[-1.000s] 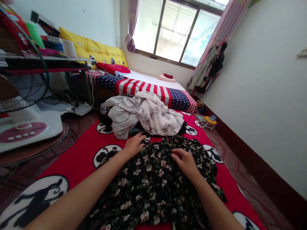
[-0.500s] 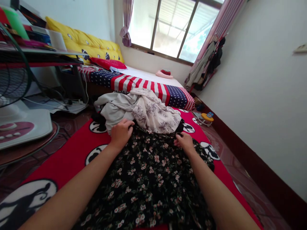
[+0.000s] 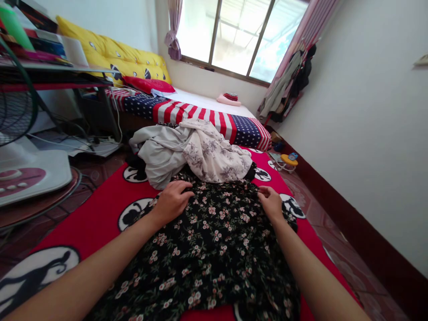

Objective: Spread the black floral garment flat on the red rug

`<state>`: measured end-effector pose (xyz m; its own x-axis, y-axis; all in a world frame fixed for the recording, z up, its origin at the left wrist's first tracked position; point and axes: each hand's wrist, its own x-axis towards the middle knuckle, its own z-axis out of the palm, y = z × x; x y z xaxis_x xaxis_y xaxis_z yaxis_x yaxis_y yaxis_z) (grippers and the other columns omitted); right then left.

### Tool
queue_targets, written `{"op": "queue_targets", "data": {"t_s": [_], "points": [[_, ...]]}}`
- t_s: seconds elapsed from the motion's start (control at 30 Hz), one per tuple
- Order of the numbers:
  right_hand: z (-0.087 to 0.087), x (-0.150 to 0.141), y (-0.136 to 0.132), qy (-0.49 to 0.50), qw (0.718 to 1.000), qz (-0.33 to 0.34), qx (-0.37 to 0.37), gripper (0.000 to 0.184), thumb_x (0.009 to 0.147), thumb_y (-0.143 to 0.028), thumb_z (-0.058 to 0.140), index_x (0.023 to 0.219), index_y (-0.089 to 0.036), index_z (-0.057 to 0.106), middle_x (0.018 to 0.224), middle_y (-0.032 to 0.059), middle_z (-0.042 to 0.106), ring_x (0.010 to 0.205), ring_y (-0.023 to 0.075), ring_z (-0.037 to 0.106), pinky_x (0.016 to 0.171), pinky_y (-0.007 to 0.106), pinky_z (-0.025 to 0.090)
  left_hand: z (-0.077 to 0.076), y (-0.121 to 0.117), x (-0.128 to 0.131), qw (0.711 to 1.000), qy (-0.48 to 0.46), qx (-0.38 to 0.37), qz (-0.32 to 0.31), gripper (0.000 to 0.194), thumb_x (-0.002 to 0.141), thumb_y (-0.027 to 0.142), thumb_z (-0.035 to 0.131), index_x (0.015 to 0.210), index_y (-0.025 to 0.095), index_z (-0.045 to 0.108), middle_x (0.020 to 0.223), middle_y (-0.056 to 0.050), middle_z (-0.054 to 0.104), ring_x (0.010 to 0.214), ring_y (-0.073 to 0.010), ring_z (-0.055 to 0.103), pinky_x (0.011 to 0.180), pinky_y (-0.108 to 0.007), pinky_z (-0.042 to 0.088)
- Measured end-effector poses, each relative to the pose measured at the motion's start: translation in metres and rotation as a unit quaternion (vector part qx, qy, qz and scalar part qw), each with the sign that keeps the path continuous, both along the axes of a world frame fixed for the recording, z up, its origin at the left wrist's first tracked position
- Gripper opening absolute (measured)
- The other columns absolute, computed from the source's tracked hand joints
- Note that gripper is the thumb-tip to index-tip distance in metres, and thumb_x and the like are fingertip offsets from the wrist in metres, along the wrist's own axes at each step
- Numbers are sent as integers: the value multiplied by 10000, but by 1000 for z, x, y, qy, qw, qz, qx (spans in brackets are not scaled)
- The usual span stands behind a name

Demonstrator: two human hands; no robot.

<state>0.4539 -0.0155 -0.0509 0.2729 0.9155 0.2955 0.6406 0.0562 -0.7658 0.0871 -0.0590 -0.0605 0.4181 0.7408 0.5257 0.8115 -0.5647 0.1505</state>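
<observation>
A black garment point(image 3: 217, 240) with small pink flowers and green leaves lies spread in front of me; I cannot tell its exact kind. At its far left part rests my left hand point(image 3: 173, 201), thumb and forefinger apart on the fabric. My right hand point(image 3: 271, 204) is at the far right corner, with thumb and fingertips closed on the cloth's edge. Just beyond the garment's far edge is a heap with a pale flower-printed cloth point(image 3: 216, 156) and a light grey cloth point(image 3: 160, 151).
A red blanket point(image 3: 96, 218) with black-and-white round prints lies underneath. A fan point(image 3: 36, 169) on a round stool and a desk point(image 3: 56, 73) stand left. Behind is a bed with a stars-and-stripes cover point(image 3: 197, 115). A small yellow stool point(image 3: 288, 160) stands near the right wall.
My right hand has moved outward to the right, and the garment's far edge is spread wider. My left hand has come slightly nearer, its thumb and forefinger parted.
</observation>
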Motion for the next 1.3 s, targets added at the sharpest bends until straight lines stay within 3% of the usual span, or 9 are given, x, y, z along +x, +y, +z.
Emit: {"op": "queue_targets", "data": {"t_s": [0.1, 0.27, 0.47, 0.6, 0.73, 0.83, 1.0, 1.17, 1.3], "points": [[1, 11, 8, -28, 999, -15, -18, 329, 691, -259, 599, 986, -120, 640, 794, 74, 689, 724, 203, 632, 772, 359, 491, 7, -1, 12, 995, 10, -86, 39, 322, 943, 284, 392, 1156, 261, 633, 1037, -73, 669, 897, -216, 648, 798, -337, 495], [-5, 1, 25, -45, 995, 33, -83, 641, 523, -185, 779, 1142, -168, 614, 544, -69, 600, 566, 169, 591, 664, 313, 477, 17, 24, 34, 947, -14, -258, 190, 609, 727, 402, 684, 1278, 202, 522, 970, -143, 696, 907, -345, 666, 759, -416, 498], [-7, -7, 41, -4, 991, 59, -122, 208, 574, -176, 742, 759, -191, 648, 499, -32, 611, 497, 174, 612, 556, 284, 487, 10, 47, 31, 942, -95, -275, 169, 229, 805, 211, 526, 1027, 188, 582, 639, 0, 667, 555, -167, 652, 606, -253, 496], [-8, -14, 47, 44, 993, 55, -98, 185, 730, -263, 604, 895, -179, 609, 640, 42, 697, 570, 209, 680, 545, 302, 531, 10, 50, 24, 952, -153, -193, 184, 322, 888, 218, 394, 1188, 151, 490, 849, -63, 691, 749, -202, 685, 757, -310, 511], [-15, -27, 38, 59, 994, 79, -39, 501, 721, -292, 614, 1197, -191, 497, 1142, 143, 681, 963, 240, 693, 791, 373, 563, -4, 44, 23, 973, -128, -154, 115, 531, 863, 313, 520, 1374, 217, 413, 1193, -96, 612, 1102, -251, 600, 968, -360, 444], [-19, -28, 19, 37, 993, 108, -11, 562, 705, -319, 643, 1239, -203, 509, 1299, 145, 593, 1168, 262, 592, 979, 437, 476, -20, 39, 19, 982, -32, -172, 72, 626, 896, 483, 476, 1474, 314, 303, 1384, -107, 477, 1253, -299, 494, 1034, -418, 394], [-29, 14, -18, -229, 954, 193, -18, 498, 833, -421, 570, 1297, -241, 543, 1422, 87, 499, 1347, 275, 409, 1124, 470, 310, -24, 39, 2, 969, 65, -223, 80, 585, 938, 574, 297, 1479, 351, 289, 1456, -108, 422, 1282, -312, 476, 1039, -427, 383], [-36, 82, -41, -366, 924, 31, -106, 458, 917, -387, 442, 1334, -219, 528, 1471, 110, 432, 1361, 312, 379, 1072, 510, 356, -9, 48, -10, 960, 129, -236, 77, 583, 961, 526, 234, 1504, 316, 226, 1426, -120, 471, 1258, -313, 505, 987, -438, 429], [-22, 104, -66, -362, 928, -12, -89, 420, 880, -326, 469, 1241, -149, 591, 1377, 178, 512, 1267, 314, 484, 1022, 470, 408, 0, 38, -5, 965, 149, -198, 83, 514, 960, 365, 299, 1438, 212, 410, 1301, -151, 565, 1152, -304, 572, 940, -420, 463]]}}
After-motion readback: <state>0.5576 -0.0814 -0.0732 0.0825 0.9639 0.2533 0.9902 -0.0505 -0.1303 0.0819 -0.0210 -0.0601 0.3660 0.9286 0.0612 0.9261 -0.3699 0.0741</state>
